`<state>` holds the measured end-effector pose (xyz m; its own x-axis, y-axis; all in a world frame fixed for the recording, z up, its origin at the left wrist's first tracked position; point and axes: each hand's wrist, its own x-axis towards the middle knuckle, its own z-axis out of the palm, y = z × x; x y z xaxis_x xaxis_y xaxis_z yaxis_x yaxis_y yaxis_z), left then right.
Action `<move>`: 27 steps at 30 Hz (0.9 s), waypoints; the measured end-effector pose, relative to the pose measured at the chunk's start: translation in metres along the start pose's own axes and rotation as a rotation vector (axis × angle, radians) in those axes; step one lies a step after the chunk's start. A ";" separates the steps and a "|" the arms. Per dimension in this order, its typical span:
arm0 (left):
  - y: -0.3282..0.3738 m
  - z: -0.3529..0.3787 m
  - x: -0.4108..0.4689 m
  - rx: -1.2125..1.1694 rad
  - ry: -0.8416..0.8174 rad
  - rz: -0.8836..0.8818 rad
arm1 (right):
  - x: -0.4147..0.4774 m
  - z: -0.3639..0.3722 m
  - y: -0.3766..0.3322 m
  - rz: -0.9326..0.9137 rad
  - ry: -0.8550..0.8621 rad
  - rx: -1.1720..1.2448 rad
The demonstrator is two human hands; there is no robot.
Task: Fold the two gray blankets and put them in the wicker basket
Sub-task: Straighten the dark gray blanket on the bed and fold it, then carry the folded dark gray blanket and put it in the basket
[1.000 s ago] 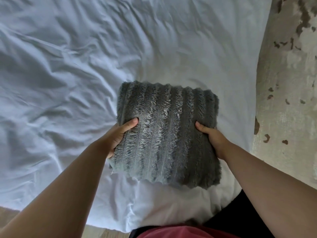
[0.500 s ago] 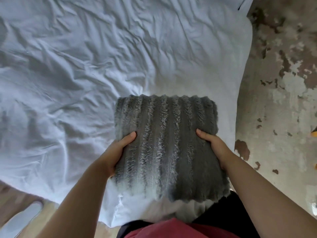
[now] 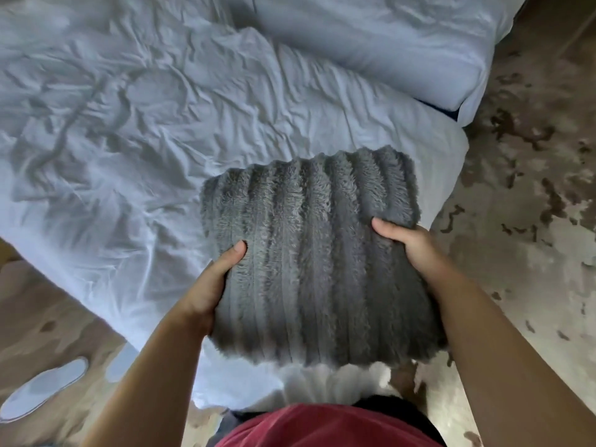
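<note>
Folded gray blanket point(image 3: 309, 253) is gripped between both hands, the left hand point(image 3: 206, 285) and right hand point(image 3: 409, 243) clamped on opposite edges, above the bed point(image 3: 129, 124). If either grip were loosened, the folds could be lost.

I see blanket point(image 3: 309, 259) lifted further off bed point(image 3: 129, 140), swung right, corner now over rug point(image 3: 516, 237). Pillow point(image 3: 371, 43) come into view up top, slipper point(image 3: 42, 391) lower left.

Folded ribbed gray blanket point(image 3: 309, 253), held aloft
</note>
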<state>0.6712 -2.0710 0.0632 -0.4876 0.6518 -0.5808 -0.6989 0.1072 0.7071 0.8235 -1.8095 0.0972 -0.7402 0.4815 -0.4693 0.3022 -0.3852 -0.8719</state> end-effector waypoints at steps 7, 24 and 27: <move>-0.037 0.078 -0.041 -0.141 0.102 0.152 | -0.017 -0.054 -0.035 -0.070 -0.135 -0.109; -0.262 0.071 -0.433 -0.840 1.064 0.598 | -0.216 0.229 0.097 0.205 -1.187 -0.519; -0.309 0.063 -0.493 -0.930 1.179 0.653 | -0.285 0.276 0.138 0.240 -1.331 -0.540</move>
<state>1.1605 -2.3785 0.1560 -0.6110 -0.5437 -0.5754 -0.0694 -0.6873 0.7231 0.9101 -2.2172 0.1496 -0.5472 -0.7374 -0.3959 0.4586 0.1315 -0.8788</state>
